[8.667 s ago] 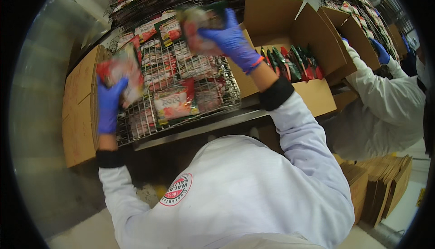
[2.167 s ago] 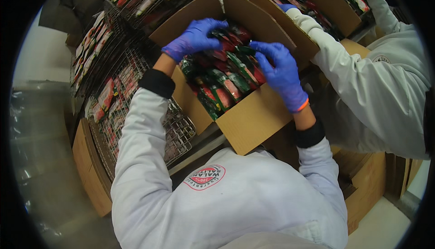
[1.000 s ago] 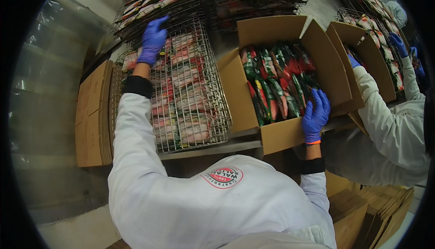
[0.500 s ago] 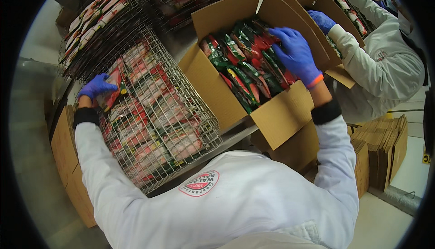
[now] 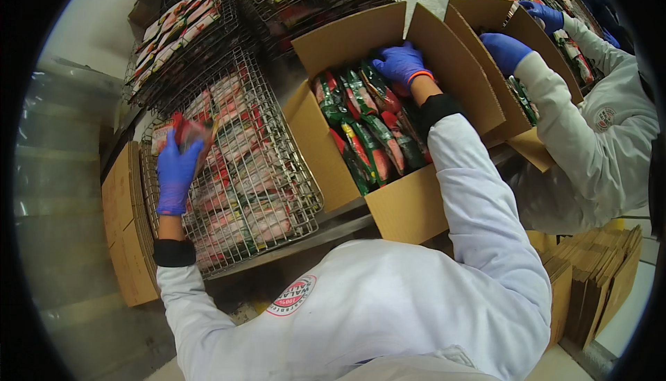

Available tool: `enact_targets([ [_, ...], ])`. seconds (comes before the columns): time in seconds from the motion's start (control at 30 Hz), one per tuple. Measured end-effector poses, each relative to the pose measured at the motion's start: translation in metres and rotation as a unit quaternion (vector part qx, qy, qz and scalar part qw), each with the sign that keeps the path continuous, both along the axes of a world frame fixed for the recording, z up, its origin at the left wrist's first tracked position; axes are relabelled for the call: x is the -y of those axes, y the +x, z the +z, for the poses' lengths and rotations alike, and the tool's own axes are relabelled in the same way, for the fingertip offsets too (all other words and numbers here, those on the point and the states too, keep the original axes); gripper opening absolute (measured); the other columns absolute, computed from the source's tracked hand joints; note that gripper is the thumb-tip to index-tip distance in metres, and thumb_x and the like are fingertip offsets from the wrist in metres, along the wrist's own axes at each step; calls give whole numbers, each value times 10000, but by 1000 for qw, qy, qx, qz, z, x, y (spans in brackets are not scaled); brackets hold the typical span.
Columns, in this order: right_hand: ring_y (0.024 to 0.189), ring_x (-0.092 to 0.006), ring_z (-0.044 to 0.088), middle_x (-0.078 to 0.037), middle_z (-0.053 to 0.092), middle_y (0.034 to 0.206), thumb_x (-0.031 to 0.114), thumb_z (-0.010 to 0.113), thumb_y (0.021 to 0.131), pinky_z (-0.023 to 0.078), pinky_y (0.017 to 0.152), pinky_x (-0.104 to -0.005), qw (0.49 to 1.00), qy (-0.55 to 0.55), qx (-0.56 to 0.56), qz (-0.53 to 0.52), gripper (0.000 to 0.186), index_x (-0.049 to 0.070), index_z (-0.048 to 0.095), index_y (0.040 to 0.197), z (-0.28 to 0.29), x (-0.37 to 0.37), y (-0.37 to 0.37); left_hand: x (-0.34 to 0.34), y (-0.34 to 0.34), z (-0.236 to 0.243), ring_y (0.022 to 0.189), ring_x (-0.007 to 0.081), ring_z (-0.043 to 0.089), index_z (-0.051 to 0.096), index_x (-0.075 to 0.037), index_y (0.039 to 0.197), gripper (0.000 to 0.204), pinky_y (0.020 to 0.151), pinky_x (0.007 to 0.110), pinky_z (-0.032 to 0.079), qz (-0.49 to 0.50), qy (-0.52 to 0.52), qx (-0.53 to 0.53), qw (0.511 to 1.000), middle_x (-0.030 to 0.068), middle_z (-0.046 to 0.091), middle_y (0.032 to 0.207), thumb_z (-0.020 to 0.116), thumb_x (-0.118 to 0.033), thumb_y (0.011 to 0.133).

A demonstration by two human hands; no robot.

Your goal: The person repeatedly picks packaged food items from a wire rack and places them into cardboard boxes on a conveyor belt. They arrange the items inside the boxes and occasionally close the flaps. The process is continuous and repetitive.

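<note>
My left hand [image 5: 179, 173], in a blue glove, is closed on a flat plastic packet [image 5: 194, 138] with red and clear parts, blurred by motion. It is above the wire rack [image 5: 305, 193], where several similar packets [image 5: 243, 180] lie in rows beneath the wire grid. My right hand [image 5: 402, 65], also gloved in blue, reaches into the open cardboard box [image 5: 409, 207]. It rests on packets near the box's far wall with its fingers apart, their tips partly hidden. Green, red and clear packets [image 5: 371, 131] stand on edge, packed side by side in the box.
More wire racks [image 5: 277, 27] with packets are stacked at the back. On the right, a co-worker's gloved hand [image 5: 506, 51] reaches into a second open box [image 5: 479, 41]. Folded cardboard [image 5: 596, 270] leans at lower right, and more cardboard [image 5: 121, 221] stands left of the rack.
My left hand has moved inward over the rack with the packet. My right hand has gone from the box's right side to the packets at its far wall. The view has shifted slightly.
</note>
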State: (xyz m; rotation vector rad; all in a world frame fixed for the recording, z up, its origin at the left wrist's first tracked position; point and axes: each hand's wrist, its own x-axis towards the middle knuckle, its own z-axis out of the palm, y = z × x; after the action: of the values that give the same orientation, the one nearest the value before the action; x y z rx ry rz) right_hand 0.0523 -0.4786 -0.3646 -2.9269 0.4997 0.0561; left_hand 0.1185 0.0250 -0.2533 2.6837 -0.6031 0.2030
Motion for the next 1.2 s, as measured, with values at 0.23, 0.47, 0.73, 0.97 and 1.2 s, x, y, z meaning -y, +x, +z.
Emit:
enact_targets([
  [0.23, 1267, -407, 429, -74, 617, 1268, 425, 530, 879, 329, 1030, -610, 1000, 4, 23, 7, 383, 298, 647, 1221, 7, -5, -14, 278, -23, 25, 1017, 386, 652, 493, -104, 1302, 488, 851, 441, 524, -308, -165, 19, 937, 202, 656, 1112, 682, -247, 876],
  [0.47, 1216, -382, 456, -38, 609, 1278, 397, 574, 833, 338, 1012, -600, 999, 1, 48, 11, 367, 314, 676, 1176, -9, -1, -21, 408, 20, -59, 1131, 342, 595, 473, -121, 1352, 520, 883, 470, 521, -338, 178, 80, 921, 188, 562, 1285, 605, -326, 894],
  [0.73, 1170, -353, 497, -66, 631, 1197, 369, 579, 837, 364, 988, -579, 996, -16, 84, 7, 364, 310, 653, 1189, -11, -10, -21, 409, 44, -68, 748, 397, 681, 447, -100, 1345, 452, 626, 494, 548, -425, 223, 130, 868, 193, 684, 844, 538, -231, 921],
  [0.97, 1124, -368, 527, -103, 633, 1134, 359, 566, 834, 396, 958, -567, 991, -8, 125, 36, 325, 273, 648, 1137, -14, -12, -27, 394, 45, -95, 931, 407, 653, 459, -140, 1385, 449, 815, 481, 524, -419, 257, -14, 871, 211, 666, 1035, 478, -159, 937],
  [1.2, 1001, -345, 610, -131, 638, 1087, 291, 607, 849, 493, 856, -501, 988, 7, 150, 27, 283, 180, 665, 1102, 8, -19, -21, 199, 57, -4, 899, 334, 673, 654, -107, 1193, 278, 822, 402, 545, -322, -177, 145, 919, 163, 683, 1055, 593, -165, 929],
])
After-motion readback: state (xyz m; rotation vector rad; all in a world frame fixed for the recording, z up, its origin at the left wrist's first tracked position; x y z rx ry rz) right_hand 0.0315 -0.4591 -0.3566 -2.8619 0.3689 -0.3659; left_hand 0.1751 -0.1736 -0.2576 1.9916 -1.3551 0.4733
